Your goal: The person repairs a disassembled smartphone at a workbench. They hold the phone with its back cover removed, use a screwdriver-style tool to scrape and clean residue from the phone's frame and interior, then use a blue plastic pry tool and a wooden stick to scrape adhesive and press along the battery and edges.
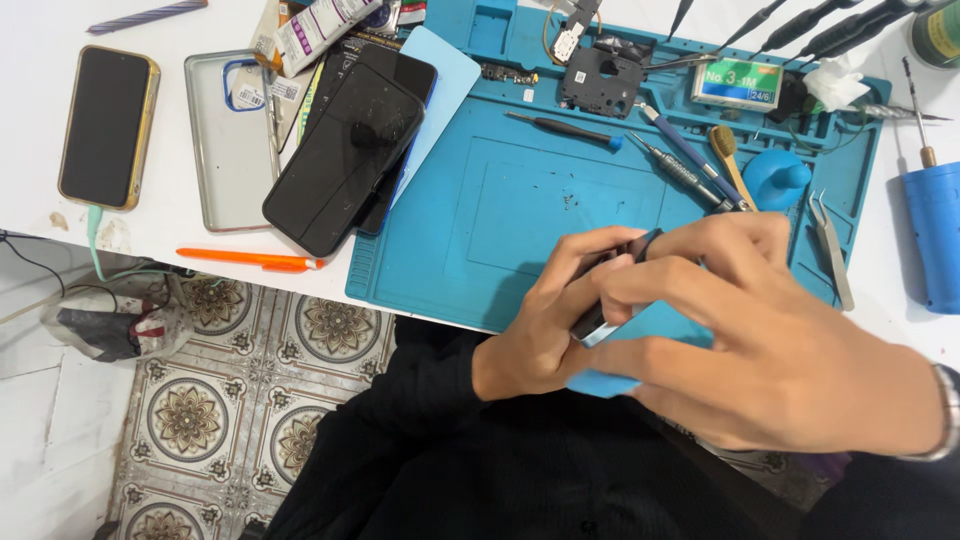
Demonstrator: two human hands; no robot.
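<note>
A: What is hidden in the head view?

B: Most of the dark slim phone-like device (603, 300) is covered by the left hand (545, 320) and the right hand (770, 340). Only a dark upper edge and a pale, shiny lower corner are seen between the fingers, so its exact kind cannot be told. The right wrist is cut off by the frame edge, where a metal band is partly shown.

A: How are the fingers set?

B: Both hands are closed around the device: it is gripped from the left by the left fingers, while the right fingers are wrapped over its top and the right thumb is pressed below. A light blue flat piece (640, 350) is glimpsed beneath the hands; whether it is held cannot be told.

A: Where is the device?

B: It is held at the near edge of the blue silicone work mat (480, 220), above the dark-clothed lap.

A: What else is seen?

B: A black cracked phone (345, 160) is laid at the mat's left edge, a gold-edged phone (107, 125) and a clear phone case (228, 150) lie further left, and an orange pen (250, 260) rests near the table edge. Screwdrivers (690, 165) and metal tweezers (832, 250) are laid on the mat's right side.
</note>
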